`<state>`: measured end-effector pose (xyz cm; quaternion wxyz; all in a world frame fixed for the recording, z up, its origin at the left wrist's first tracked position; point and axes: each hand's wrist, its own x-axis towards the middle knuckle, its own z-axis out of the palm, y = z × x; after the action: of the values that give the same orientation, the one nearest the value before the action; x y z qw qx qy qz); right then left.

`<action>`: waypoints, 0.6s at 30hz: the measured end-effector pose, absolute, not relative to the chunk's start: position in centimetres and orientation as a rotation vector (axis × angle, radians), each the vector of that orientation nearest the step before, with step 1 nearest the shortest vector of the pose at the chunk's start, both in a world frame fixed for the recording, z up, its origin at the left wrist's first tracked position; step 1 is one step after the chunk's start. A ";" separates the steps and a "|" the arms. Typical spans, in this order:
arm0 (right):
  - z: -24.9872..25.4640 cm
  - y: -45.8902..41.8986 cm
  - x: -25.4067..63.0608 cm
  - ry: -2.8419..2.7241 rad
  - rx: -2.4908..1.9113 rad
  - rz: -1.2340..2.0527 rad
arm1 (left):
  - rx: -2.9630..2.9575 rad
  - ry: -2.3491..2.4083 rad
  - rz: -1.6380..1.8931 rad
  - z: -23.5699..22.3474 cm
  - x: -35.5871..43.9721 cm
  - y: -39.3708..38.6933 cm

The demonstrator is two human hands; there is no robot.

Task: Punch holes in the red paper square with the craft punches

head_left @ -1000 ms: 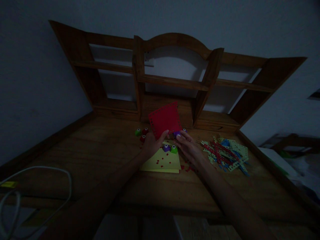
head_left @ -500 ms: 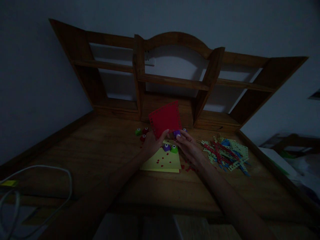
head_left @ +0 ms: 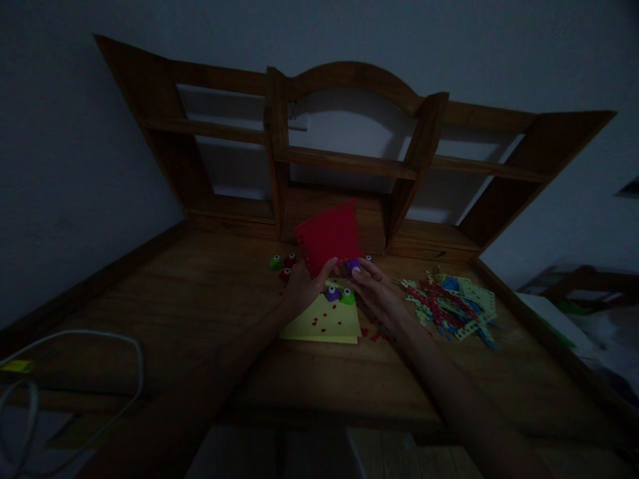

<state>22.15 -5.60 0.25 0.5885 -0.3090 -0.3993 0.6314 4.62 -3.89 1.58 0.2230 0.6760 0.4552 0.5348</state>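
My left hand (head_left: 304, 285) grips a red sheet of paper (head_left: 329, 236) by its lower edge and holds it raised. Small holes run along the sheet's edges. In my right hand (head_left: 377, 289) is a small purple craft punch (head_left: 353, 265), at the sheet's lower right corner; whether the paper sits in its slot I cannot tell. Below, another purple punch (head_left: 332, 293) and a green punch (head_left: 347, 297) rest on yellow paper (head_left: 319, 326) scattered with tiny red cut-outs.
More punches stand behind my left hand, among them a green one (head_left: 275, 263) and a red one (head_left: 290, 260). To the right lies a heap of punched paper strips (head_left: 449, 309). A wooden shelf unit (head_left: 344, 163) rises behind; a white cable (head_left: 134, 346) curls at left.
Almost nothing differs. Both hands, the red paper and the purple punch keep their places, and the view has shifted very slightly.
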 end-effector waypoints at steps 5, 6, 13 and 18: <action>0.3 -5.7 22.1 -0.934 -0.722 1.467 | 1.833 1.275 1.453 1.3 4.8 -3.7; 0.3 -5.7 22.1 -0.939 -0.722 1.465 | 1.824 1.279 1.464 1.2 4.8 -3.6; 0.3 -5.6 22.2 -0.946 -0.722 1.481 | 1.870 1.233 1.442 1.7 4.6 -3.8; 0.1 -5.2 22.4 -0.939 -0.752 1.493 | 1.805 1.268 1.455 1.5 4.8 -4.0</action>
<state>22.38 -5.25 0.06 0.5746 -0.3209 -0.4009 0.6373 4.77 -3.95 1.53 0.2470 0.6620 0.4649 0.5334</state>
